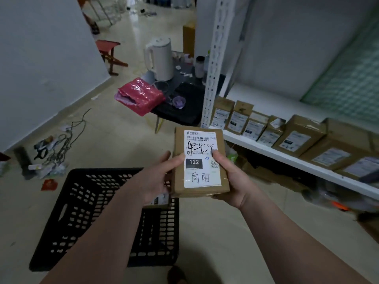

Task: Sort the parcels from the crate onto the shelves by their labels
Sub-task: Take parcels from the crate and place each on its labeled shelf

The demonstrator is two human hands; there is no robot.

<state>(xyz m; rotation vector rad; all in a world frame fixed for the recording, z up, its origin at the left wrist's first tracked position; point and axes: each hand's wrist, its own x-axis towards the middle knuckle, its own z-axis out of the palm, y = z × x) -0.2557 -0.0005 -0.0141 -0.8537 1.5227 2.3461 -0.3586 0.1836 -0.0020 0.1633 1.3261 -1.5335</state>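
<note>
Both hands, left (158,179) and right (229,181), clamp a flat brown cardboard parcel (200,162) above the black plastic crate (92,212). Misreading its handwritten label risks misplacement on the white metal shelf (287,158), right.

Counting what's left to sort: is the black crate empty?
Not empty. One labelled parcel shows inside the crate, partly hidden behind the left hand.

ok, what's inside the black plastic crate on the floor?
Inside the black perforated plastic crate, one brown cardboard parcel with a white label shows, mostly hidden by the left hand. The left forearm covers part of the crate's interior, so anything there can't be seen.
</note>
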